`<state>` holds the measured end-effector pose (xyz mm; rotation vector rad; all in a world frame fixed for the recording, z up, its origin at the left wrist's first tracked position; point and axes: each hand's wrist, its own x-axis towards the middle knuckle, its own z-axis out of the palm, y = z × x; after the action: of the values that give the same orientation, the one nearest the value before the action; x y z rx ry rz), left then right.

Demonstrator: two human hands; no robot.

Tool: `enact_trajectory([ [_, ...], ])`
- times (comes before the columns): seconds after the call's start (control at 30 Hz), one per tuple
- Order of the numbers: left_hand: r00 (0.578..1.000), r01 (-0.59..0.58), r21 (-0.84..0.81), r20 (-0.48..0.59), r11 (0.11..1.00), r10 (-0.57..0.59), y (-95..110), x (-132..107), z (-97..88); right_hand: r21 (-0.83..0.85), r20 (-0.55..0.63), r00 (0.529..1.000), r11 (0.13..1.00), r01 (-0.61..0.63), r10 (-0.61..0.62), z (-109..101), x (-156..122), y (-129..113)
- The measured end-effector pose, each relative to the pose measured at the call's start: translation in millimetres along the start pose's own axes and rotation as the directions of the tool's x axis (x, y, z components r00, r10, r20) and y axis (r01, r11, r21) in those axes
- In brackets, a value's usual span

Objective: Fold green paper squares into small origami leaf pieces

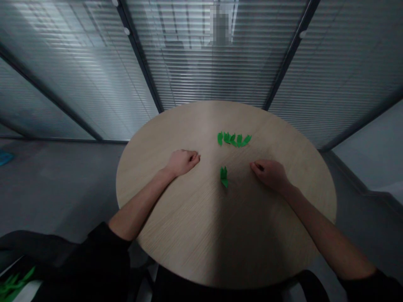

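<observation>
My left hand rests on the round wooden table, its fingers curled into a loose fist with nothing showing in them. Across from it, my right hand also lies closed on the tabletop, and I see nothing in its grip. Between the two hands stands a small green folded-paper piece with two points sticking up, touched by neither hand. Farther back, several similar green folded pieces form a short row, close together. Their exact shape is too small to make out.
Glass panels with horizontal blinds rise behind the table's far edge, divided by dark frames. At the lower left, more green pieces sit beside my black sleeve. A blue object lies on the grey floor at far left.
</observation>
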<state>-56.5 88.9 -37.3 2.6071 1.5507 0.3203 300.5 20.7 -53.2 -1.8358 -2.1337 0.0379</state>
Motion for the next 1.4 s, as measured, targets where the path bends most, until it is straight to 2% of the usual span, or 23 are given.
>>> enact_trajectory([
  [0.3,1.000,0.015,-0.009,-0.001,1.000,-0.015,0,0,1.8,0.022,-0.011,1.000,1.000,-0.016,0.016,0,0,-1],
  [0.47,1.000,0.014,-0.028,-0.007,0.999,-0.015,3,0,1.1,0.109,-0.020,1.000,0.994,-0.003,0.005,-1,0,-6],
  [0.57,1.000,0.008,-0.043,-0.008,0.999,-0.008,4,0,0.6,0.249,-0.028,0.999,0.968,0.033,-0.027,-1,-3,-19],
  [0.63,1.000,0.006,-0.050,-0.008,0.999,-0.007,3,0,0.8,0.385,-0.013,0.998,0.921,0.055,-0.054,0,-6,-31],
  [0.73,1.000,0.008,-0.055,-0.010,0.998,-0.009,3,0,1.5,0.524,0.021,0.986,0.842,0.130,-0.166,0,-8,-50],
  [0.9,1.000,0.010,-0.057,-0.005,0.998,-0.011,2,0,2.0,0.570,0.097,0.966,0.809,0.143,-0.239,0,-3,-72],
  [1.07,1.000,0.015,-0.057,-0.005,0.998,-0.015,3,0,1.8,0.550,0.108,0.955,0.816,0.175,-0.277,2,6,-84],
  [1.2,1.000,0.017,-0.056,-0.013,0.998,-0.017,3,0,2.7,0.500,0.085,0.955,0.841,0.205,-0.283,4,27,-91],
  [1.4,0.999,0.015,-0.058,-0.031,0.998,-0.016,1,-1,4.3,0.291,0.012,0.970,0.929,0.229,-0.243,3,99,-103],
])
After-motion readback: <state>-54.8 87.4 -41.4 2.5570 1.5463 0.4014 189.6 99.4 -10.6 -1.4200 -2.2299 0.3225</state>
